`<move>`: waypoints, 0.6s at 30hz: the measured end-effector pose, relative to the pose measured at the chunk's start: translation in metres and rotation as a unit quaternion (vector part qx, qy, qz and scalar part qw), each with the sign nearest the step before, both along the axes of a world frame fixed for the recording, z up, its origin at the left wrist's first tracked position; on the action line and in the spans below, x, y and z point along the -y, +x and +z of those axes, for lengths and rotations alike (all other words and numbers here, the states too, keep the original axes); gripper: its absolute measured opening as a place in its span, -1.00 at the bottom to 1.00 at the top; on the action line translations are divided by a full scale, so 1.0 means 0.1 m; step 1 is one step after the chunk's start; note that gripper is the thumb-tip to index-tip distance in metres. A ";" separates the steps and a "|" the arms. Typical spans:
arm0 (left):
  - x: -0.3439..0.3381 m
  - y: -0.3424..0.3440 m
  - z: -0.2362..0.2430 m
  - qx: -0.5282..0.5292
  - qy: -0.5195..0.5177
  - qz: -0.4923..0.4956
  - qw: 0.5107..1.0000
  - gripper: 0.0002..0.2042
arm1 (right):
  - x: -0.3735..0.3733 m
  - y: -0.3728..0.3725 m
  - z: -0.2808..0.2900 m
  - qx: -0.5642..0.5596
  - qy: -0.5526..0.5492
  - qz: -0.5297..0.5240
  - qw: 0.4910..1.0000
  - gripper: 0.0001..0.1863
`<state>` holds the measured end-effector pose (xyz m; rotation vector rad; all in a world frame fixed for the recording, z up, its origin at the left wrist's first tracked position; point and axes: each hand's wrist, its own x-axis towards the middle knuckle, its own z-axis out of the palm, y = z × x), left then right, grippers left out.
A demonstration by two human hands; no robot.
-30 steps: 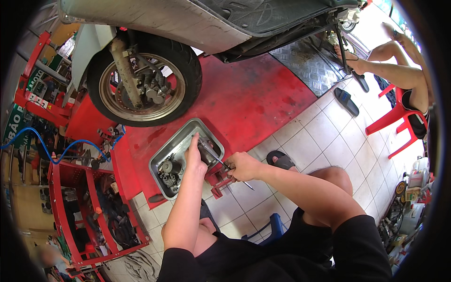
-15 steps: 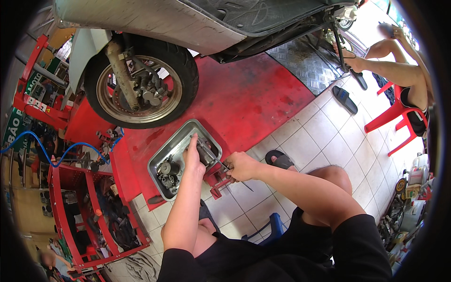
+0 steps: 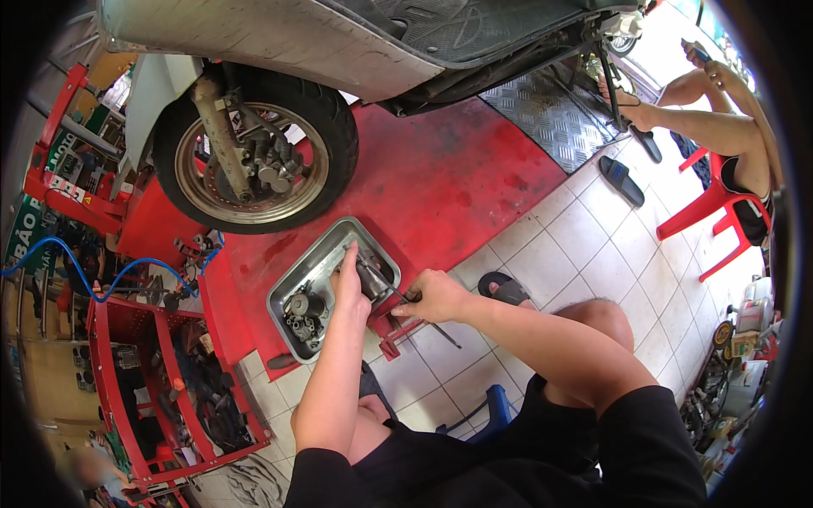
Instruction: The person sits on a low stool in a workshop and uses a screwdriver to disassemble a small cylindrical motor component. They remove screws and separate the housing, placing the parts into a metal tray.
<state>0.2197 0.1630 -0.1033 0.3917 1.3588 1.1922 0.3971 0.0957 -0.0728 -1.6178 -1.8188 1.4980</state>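
Observation:
Over a rectangular metal tray (image 3: 275, 298), my left hand (image 3: 347, 284) is closed around a dark grey, cylindrical metal part (image 3: 373, 280). Its thumb side points up and its palm covers much of the part. My right hand (image 3: 438, 296), just right of the tray, grips what looks like a T-handle wrench. The thin shaft reaches left to the part; a thin dark bar (image 3: 446, 335) sticks out below the fingers toward the floor. Whether the tip sits in the part is hidden. Loose metal parts (image 3: 305, 311) lie in the tray's left end.
The tray rests on a red lift platform (image 3: 440, 186), below a scooter's front wheel (image 3: 254, 152). A red tool rack (image 3: 106, 372) and a blue hose (image 3: 127, 264) are at left. A seated person occupies a red stool (image 3: 710, 203) at right; a blue stool (image 3: 495, 411) is beneath me.
The wrench has turned a little in my right hand, its lower bar swinging slightly right, and those fingers have shifted. My left hand stays nearly still. The seated person's hand has moved slightly.

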 end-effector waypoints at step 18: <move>-0.08 -0.18 -0.08 -0.080 0.042 0.036 0.995 -0.61 | 0.03 0.03 -0.04 0.025 -0.050 0.038 0.998 -0.62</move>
